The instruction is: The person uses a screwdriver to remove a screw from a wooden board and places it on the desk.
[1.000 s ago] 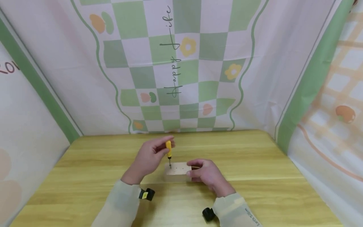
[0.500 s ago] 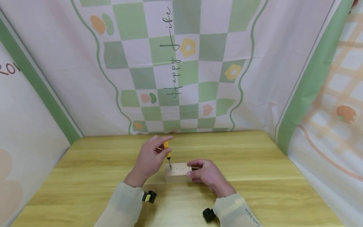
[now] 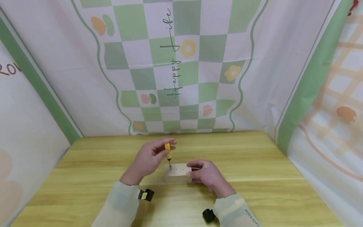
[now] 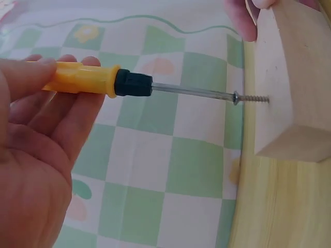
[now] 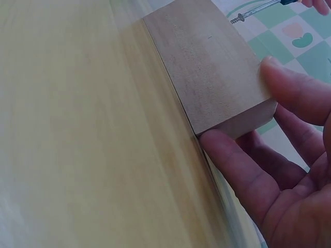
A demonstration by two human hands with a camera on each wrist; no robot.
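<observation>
A pale wooden block lies on the table, with small holes in its top face. My right hand grips the block's right end, thumb and fingers around it. In the left wrist view a screw stands in the block, much of its thread still showing. The tip of a yellow-handled screwdriver meets the screw's head. My left hand pinches the screwdriver by its handle between thumb and fingers, holding it nearly upright above the block's left part.
The wooden table spreads around the block on all sides. Behind it hangs a checked green and white cloth. Black cameras sit at the left wrist and the right wrist.
The left hand and screwdriver handle tilt left half a second ago, then swing back right and more upright. The screwdriver's tip stays at the screw. Right hand and block hold still.
</observation>
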